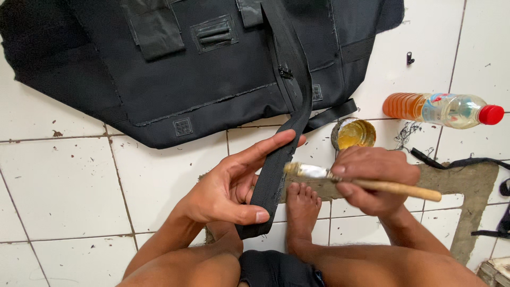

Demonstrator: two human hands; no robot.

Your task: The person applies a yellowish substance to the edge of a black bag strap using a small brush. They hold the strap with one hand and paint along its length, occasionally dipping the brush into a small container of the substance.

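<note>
Left hand pinches the black strap, thumb and fingers clamped; strap runs lengthwise up toward the black bag; right hand grips the brush, bristles touching the strap's right edge; glue tin just behind.

Floor's white tile, kinda grubby, with a bare cement patch at the right of the frame. A big black bag lies flat across the top. Right of center sits a small open tin of yellowish glue, and a plastic bottle with a red cap lies on its side at the upper right. A bare foot rests on the tiles at lower center.
</note>
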